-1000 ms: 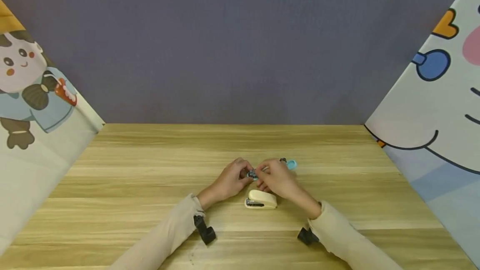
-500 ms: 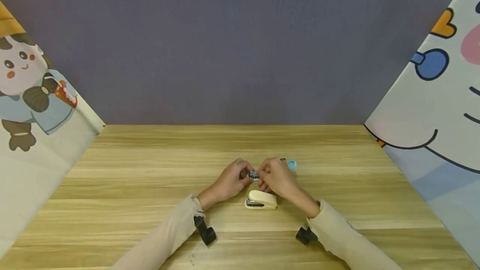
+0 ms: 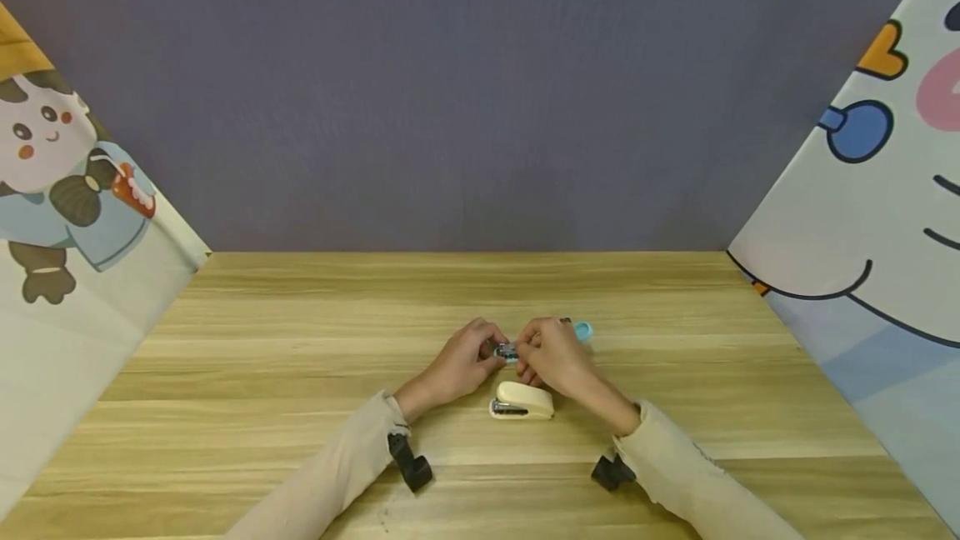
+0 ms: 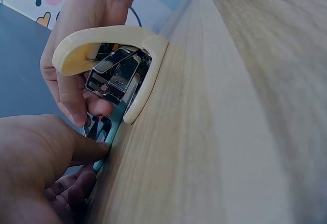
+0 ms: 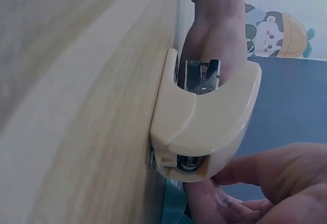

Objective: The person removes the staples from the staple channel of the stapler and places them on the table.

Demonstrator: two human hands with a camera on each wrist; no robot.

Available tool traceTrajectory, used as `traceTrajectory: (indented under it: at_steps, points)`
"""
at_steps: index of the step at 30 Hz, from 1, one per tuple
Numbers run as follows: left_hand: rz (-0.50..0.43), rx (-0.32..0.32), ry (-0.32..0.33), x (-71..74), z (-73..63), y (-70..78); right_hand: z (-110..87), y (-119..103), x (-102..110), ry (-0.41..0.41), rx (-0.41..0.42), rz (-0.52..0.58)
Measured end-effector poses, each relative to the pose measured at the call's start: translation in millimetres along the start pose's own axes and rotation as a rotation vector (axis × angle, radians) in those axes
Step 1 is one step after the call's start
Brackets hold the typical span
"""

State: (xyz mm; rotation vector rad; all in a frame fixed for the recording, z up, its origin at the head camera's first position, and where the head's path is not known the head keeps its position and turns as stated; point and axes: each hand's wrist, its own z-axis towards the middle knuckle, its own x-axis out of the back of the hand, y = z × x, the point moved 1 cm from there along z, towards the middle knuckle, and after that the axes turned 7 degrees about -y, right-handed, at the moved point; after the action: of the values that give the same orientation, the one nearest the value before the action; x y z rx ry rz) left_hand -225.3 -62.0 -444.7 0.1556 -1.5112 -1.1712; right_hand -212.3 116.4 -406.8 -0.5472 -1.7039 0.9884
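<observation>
A teal stapler point(image 3: 511, 357) lies opened out on the table, its metal inner parts showing between my hands. My left hand point(image 3: 462, 362) pinches the stapler's left end with thumb and forefinger. At the metal part, my right hand point(image 3: 557, 354) has thumb and forefinger brought together; the exact contact is partly hidden by the fingers. Beyond that hand, a light-blue rounded piece point(image 3: 583, 330) sticks out, apparently the stapler's raised cover. Just nearer than both hands stands a cream stapler point(image 3: 527, 398), untouched, its metal magazine point(image 4: 118, 74) visible in the left wrist view.
The wooden table point(image 3: 300, 315) runs back to a dark grey panel point(image 3: 465, 98). Cartoon-printed panels point(image 3: 847, 215) flank it on both sides. A black wrist camera point(image 3: 410, 463) hangs below the left cuff, and another point(image 3: 612, 472) below the right.
My right hand has shifted slightly to the right, uncovering more of the teal stapler's metal part. The left hand and the cream stapler have stayed in place.
</observation>
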Motion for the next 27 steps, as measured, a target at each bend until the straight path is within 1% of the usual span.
traceTrajectory:
  at_steps: [8,13,20,27]
  points:
    - [-0.023,-0.005,0.002,0.6,-3.5,-1.2,0.3,-0.3,-0.7,0.008,0.006,0.009]
    - [-0.015,-0.010,0.006,-0.1,-2.6,-1.6,-1.6,-0.2,2.5,0.037,0.007,0.009]
    - [-0.005,0.009,-0.002,-2.0,-3.8,-0.2,-7.0,-2.2,4.7,0.029,0.021,-0.015]
    - [-0.002,-0.017,0.020,-0.7,-1.5,0.3,-15.1,-7.4,12.0,0.089,0.038,0.028]
